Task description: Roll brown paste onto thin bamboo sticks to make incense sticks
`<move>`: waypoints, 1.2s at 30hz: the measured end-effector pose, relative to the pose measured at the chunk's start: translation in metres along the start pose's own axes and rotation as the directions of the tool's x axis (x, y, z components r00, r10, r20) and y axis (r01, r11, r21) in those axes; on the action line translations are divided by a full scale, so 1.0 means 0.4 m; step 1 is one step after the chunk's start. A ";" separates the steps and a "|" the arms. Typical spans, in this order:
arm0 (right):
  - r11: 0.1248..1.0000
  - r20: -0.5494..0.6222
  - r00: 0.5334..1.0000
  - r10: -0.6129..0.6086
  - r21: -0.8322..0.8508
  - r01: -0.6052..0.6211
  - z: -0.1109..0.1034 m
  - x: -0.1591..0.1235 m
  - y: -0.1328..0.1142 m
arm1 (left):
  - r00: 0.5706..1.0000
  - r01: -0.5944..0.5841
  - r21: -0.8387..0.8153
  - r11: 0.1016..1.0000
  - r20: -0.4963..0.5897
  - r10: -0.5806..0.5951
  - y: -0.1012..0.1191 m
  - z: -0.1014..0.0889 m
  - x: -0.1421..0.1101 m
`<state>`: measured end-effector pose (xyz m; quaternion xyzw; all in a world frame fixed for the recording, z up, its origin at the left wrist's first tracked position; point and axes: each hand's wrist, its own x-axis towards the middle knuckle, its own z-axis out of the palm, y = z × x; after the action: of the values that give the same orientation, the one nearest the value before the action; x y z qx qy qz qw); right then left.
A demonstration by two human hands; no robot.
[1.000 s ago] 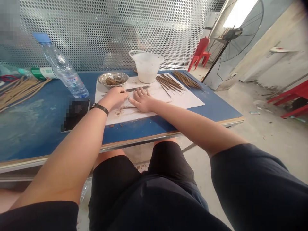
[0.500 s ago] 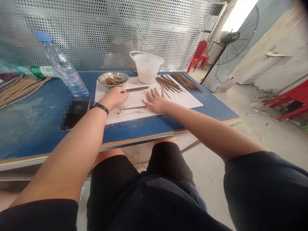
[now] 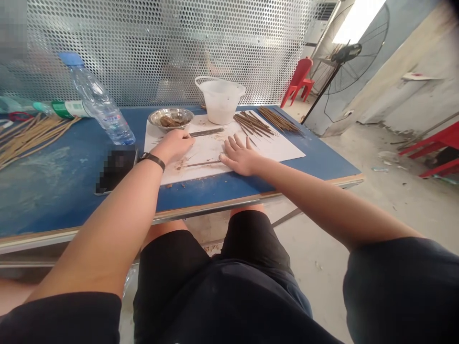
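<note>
My right hand (image 3: 241,155) lies flat with fingers spread on a white board (image 3: 283,149). A thin brown stick (image 3: 202,163), like an incense stick, runs out from under its thumb side. My left hand (image 3: 177,145) rests at the board's left part, thumb and fingers drawn together; what they hold, if anything, is hidden. Just beyond it lies a small bundle of thin dark sticks (image 3: 207,132). Behind that hand stands a metal bowl (image 3: 153,119) with brown doughy lumps (image 3: 170,120).
A white bucket (image 3: 222,102) stands at the board's back edge. Thicker brown sticks (image 3: 254,123) are piled right of it, with another pile (image 3: 279,119) beyond. On the left are a water bottle (image 3: 103,107), a phone (image 3: 116,169) and long tan strands (image 3: 39,136). A perforated metal screen (image 3: 143,52) rises behind.
My right hand has slid slightly right and toward me, still flat on the board. My left hand stays in nearly the same place. The whole view has shifted a little.
</note>
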<state>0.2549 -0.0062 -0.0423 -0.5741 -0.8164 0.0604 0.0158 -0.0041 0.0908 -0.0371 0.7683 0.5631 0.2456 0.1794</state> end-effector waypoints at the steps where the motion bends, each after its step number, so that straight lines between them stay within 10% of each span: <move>1: 1.000 0.009 1.000 -0.002 -0.004 0.002 -0.002 -0.003 -0.001 | 1.000 -0.003 0.000 1.000 -0.005 0.003 0.001 0.000 -0.001; 11: 0.998 0.021 0.998 0.055 -0.028 -0.054 -0.004 0.175 0.036 | 0.999 -0.017 -0.010 1.000 0.044 0.018 -0.007 -0.006 0.003; 23: 0.998 -0.035 0.998 -0.051 -0.046 0.049 0.019 -0.009 0.022 | 1.000 -0.003 -0.020 1.000 0.027 0.004 -0.002 -0.001 -0.005; 36: 0.992 0.098 0.994 -0.046 0.122 0.034 -0.083 0.187 0.107 | 0.998 0.006 0.010 1.000 0.057 -0.006 -0.022 -0.005 0.004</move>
<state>0.2728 0.0811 -0.0175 -0.5517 -0.8225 0.1379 0.0101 -0.0116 0.0948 -0.0400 0.7742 0.5612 0.2204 0.1925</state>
